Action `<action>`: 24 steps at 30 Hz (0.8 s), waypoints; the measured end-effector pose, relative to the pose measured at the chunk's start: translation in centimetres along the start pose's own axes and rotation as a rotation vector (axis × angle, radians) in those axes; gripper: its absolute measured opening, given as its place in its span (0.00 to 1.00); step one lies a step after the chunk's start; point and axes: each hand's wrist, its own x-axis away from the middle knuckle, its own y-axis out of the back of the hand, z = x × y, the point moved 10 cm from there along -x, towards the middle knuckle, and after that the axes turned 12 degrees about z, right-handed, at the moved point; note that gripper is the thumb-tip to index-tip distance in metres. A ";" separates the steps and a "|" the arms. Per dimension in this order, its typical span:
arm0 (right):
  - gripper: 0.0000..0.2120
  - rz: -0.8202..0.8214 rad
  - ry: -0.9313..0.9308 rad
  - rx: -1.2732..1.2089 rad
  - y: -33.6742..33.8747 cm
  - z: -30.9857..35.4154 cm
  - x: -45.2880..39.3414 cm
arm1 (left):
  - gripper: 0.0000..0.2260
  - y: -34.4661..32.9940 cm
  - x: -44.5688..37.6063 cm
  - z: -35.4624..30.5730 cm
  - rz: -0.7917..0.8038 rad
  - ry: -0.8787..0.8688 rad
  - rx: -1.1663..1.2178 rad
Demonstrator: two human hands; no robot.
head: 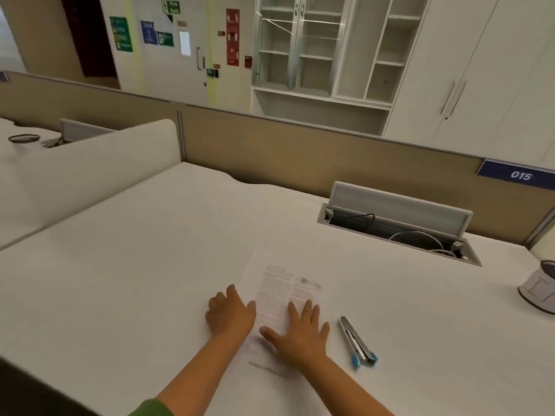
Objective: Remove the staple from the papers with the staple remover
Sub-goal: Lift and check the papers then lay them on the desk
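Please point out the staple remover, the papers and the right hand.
staple remover point(357, 343): head view, middle of its metal body.
papers point(276, 283): head view, printed upper part of the top sheet.
right hand point(300, 331): head view, back of the hand.

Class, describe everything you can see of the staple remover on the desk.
The staple remover is a slim tool with long, shiny metal arms and blue plastic tips at its near end. It lies flat on the white desk, pointing away and slightly left. It sits just right of the right hand and the papers, apart from both. Nothing touches it but the desk. Finer details are blurred.
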 end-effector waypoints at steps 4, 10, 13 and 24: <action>0.49 -0.196 0.024 0.054 -0.6 0.4 -0.2 | 0.26 0.0 -0.5 0.1 0.026 -0.032 -0.116; 0.48 -0.235 0.023 0.078 -0.1 1.2 -1.0 | 0.28 -0.9 -1.1 -0.8 0.138 0.042 -0.142; 0.48 -0.237 0.015 0.097 -0.2 1.0 -0.8 | 0.30 -1.1 -1.4 -1.1 0.170 0.071 -0.087; 0.49 -0.204 0.130 0.054 0.6 1.5 -3.2 | 0.25 0.8 -4.2 -0.7 0.166 0.032 0.443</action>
